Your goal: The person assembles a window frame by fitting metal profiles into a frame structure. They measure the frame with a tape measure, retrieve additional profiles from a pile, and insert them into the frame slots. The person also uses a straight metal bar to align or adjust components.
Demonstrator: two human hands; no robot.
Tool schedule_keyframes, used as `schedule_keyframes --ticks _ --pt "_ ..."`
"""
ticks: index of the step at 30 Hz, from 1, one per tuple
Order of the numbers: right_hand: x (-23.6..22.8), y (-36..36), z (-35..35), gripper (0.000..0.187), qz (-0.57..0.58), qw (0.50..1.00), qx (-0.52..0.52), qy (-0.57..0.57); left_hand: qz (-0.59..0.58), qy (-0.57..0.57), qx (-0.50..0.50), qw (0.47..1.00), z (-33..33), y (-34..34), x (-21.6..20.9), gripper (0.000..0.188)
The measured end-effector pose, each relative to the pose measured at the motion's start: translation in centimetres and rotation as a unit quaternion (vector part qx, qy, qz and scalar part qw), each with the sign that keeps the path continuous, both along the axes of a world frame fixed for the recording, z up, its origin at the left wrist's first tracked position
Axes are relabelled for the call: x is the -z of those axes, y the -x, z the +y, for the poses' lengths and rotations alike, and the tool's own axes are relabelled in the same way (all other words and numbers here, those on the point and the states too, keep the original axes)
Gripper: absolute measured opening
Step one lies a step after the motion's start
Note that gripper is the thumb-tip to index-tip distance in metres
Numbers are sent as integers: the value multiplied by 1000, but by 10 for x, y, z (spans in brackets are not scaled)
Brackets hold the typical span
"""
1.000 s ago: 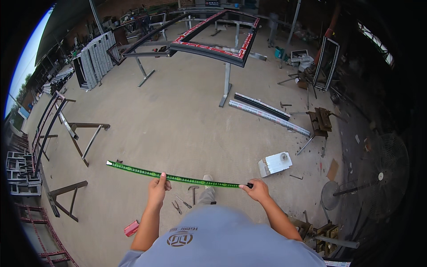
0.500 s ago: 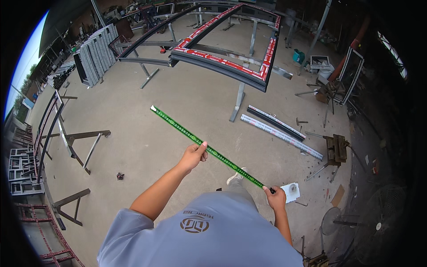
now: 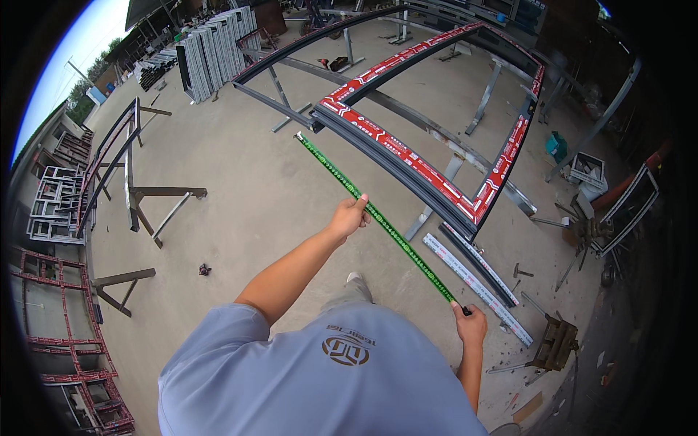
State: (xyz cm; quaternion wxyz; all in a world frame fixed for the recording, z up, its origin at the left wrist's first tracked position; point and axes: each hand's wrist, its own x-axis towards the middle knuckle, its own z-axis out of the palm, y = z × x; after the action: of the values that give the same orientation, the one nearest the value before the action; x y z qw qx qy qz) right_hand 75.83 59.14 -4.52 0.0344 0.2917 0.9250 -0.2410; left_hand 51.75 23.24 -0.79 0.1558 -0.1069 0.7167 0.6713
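Observation:
A green tape measure point(image 3: 404, 248) is pulled out in a long straight line before me, slanting from far left to near right. My left hand point(image 3: 350, 218) pinches the blade partway along, thumb on top. At its near end, my right hand point(image 3: 471, 325) is closed round the dark tape case, mostly hidden by the fingers. The blade's far tip lies close to the left corner of a large dark window frame point(image 3: 396, 156) covered with red film. That frame rests on metal stands, and neither hand touches it.
Two long profiles point(image 3: 476, 291) lie on the floor to the right, near a hammer point(image 3: 520, 272) and a rusty metal stand point(image 3: 554, 341). Angled steel trestles point(image 3: 163, 192) stand at left. Stacked pale frames point(image 3: 218, 54) lean at the back; red-filmed frames point(image 3: 69, 312) lie far left.
I have moved nearer the large frame, which now looms closer. The tape's tip has come up beside the frame's left corner; both hands keep their hold.

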Motion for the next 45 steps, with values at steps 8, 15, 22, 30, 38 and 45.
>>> schedule_keyframes --ticks 8,15,22,30,38,45 --pt "-3 103 55 52 22 996 33 -83 -50 -30 -26 998 -4 171 40 45" --pt "-11 188 40 47 6 995 17 -103 -56 -62 -41 996 -21 259 63 46" --pt "-18 216 64 45 -35 995 15 -92 -88 -47 -39 994 -4 274 68 49" --pt "-16 235 77 49 -15 995 -34 -97 -69 -12 -60 996 0 269 69 51" --pt "-12 244 87 63 -173 985 -3 8 -86 35 -93 991 17 264 52 33" --pt "-8 251 90 61 -213 975 -14 62 -96 48 -68 992 36 251 54 33"
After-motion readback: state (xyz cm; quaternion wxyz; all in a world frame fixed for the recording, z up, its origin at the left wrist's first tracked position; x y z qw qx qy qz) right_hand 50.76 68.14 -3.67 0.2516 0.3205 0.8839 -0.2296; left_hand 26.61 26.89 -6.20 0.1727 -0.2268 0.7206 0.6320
